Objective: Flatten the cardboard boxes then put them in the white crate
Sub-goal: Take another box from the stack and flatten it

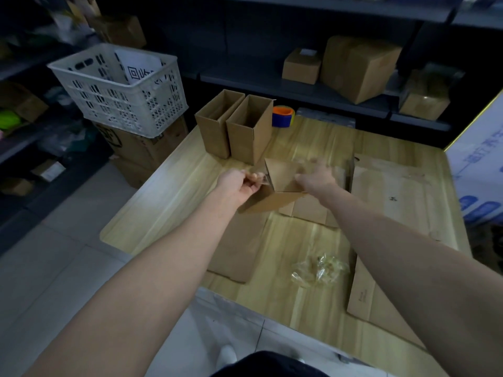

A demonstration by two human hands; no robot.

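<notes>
Head view showed the left hand [239, 186] curled, pinching the left edge of a half-collapsed cardboard box [283, 183] on the table [177, 191]. The right hand [315, 176] lay blurred on the box's top, its grip unclear. Beyond the left hand, the white crate [117, 88] held a printed sheet [141, 68]. Two open boxes [249, 129] stood just past both hands.

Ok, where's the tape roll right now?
In the head view the tape roll sits at the far edge of the wooden table, just right of the two upright open boxes.
</notes>
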